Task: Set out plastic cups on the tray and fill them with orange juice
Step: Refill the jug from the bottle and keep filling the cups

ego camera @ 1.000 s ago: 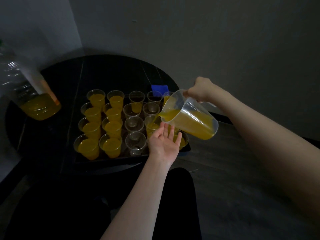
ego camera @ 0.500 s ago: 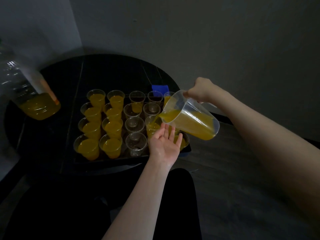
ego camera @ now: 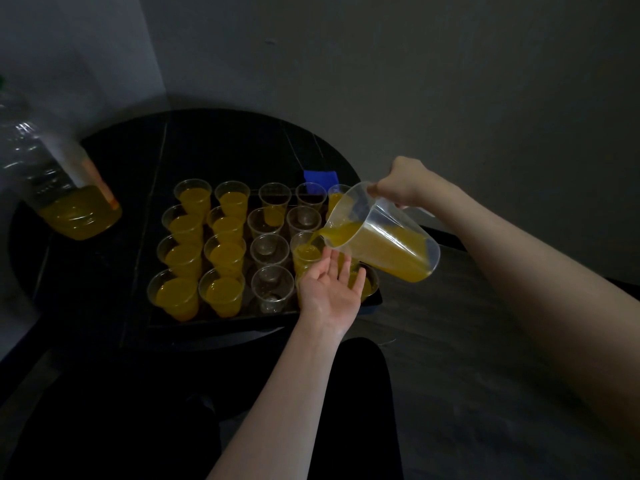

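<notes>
A dark tray (ego camera: 221, 318) on the round black table holds several clear plastic cups; the two left columns are full of orange juice. My right hand (ego camera: 401, 183) grips the handle of a clear jug (ego camera: 384, 233), tilted left, and juice streams from its spout into a cup (ego camera: 306, 252) in the fourth column. My left hand (ego camera: 330, 289) is held palm up with straight fingers under the jug's spout, beside that cup. Three cups in the middle column, such as one (ego camera: 272, 287) at the front, stand empty. The front right cups are partly hidden by my left hand.
A large clear bottle (ego camera: 59, 199) with juice in its bottom stands at the table's (ego camera: 104, 188) left edge. A blue object (ego camera: 320, 176) lies behind the tray. Grey walls close in behind; dark wooden floor lies to the right.
The juice level in the cup under the spout has risen a little. The jug and both hands have barely moved.
</notes>
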